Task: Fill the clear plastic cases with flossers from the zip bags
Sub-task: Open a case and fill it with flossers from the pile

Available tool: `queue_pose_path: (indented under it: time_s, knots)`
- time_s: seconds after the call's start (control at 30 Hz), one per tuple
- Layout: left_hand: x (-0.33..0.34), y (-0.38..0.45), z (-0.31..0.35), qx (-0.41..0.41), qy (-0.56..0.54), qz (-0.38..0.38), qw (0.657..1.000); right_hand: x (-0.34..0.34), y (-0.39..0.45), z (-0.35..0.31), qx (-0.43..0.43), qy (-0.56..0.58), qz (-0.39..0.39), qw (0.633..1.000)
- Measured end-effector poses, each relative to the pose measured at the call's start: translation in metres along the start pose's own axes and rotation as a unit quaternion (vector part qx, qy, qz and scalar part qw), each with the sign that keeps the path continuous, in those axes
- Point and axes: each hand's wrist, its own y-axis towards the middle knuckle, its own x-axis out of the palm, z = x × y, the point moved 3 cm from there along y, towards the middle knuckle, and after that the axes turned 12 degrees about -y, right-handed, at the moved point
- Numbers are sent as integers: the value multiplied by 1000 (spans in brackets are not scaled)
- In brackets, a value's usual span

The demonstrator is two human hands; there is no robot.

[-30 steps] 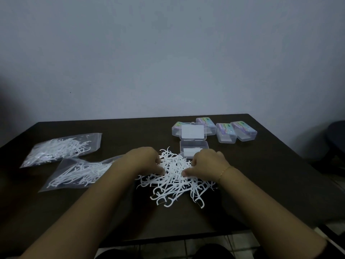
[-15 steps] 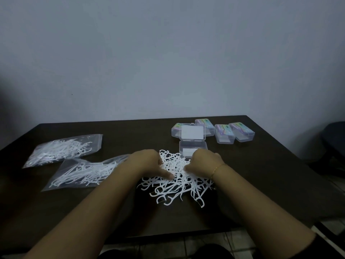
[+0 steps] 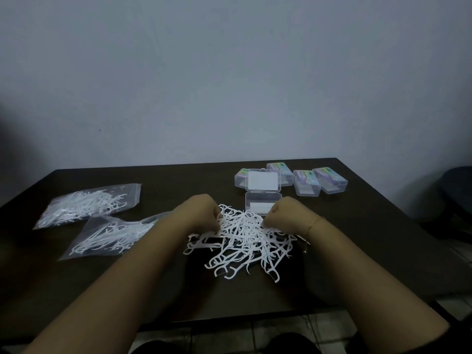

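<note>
Left hand (image 3: pixel 201 213), right hand (image 3: pixel 286 213) in flosser pile (image 3: pixel 245 241) on bench (image 3: pixel 357 251), fingers curled, pinching flossers. Open case (image 3: pixel 263 200) just behind pile.

A dark brown desk (image 3: pixel 370 238) is standing against a plain pale grey-blue wall (image 3: pixel 229 72), its back edge sitting right at the wall's foot. A small dark speck (image 3: pixel 99 130) is showing on the wall, low on the left side. A dark chair (image 3: pixel 457 190) is sitting off the desk's right side, only partly showing at the frame's edge. Tiled floor (image 3: pixel 281 325) is showing below the desk's near edge, and more pale tiles (image 3: pixel 457 251) are appearing at the right, beneath the chair.
</note>
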Motion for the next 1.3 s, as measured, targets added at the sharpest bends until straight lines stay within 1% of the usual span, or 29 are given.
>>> queue_pose_path:
  time_s: [0.2, 0.3, 0.4, 0.53, 0.63, 0.8, 0.97, 1.13, 1.2, 1.3]
  knots:
    - [-10, 2, 0, 12, -21, 18, 1000, -17, -14, 1, -32, -4, -7, 999]
    - [-15, 0, 3, 33, -47, 33, 998, -23, -20, 1, -46, 2, -14, 999]
    - [-19, -1, 7, 59, -70, 53, 994, -27, -25, 2, -48, 50, -19, 997]
    - [-20, 0, 10, 73, -81, 60, 992, -30, -27, 5, -53, 108, -27, 992]
    - [-21, 0, 12, 77, -76, 66, 992, -33, -27, 7, -58, 151, -13, 987]
    - [-19, 4, 13, 78, -80, 79, 991, -35, -24, 8, -61, 191, 8, 980]
    - [-17, 6, 12, 77, -70, 77, 992, -36, -22, 10, -57, 194, 18, 979]
    - [-12, 11, 9, 67, -119, 71, 988, -38, -25, 11, -59, 241, 17, 969]
    - [-10, 13, 10, 69, -120, 67, 988, -39, -22, 12, -51, 204, 19, 978]
    - [-8, 14, 12, 74, -108, 59, 990, -38, -18, 16, -33, 91, -7, 995]
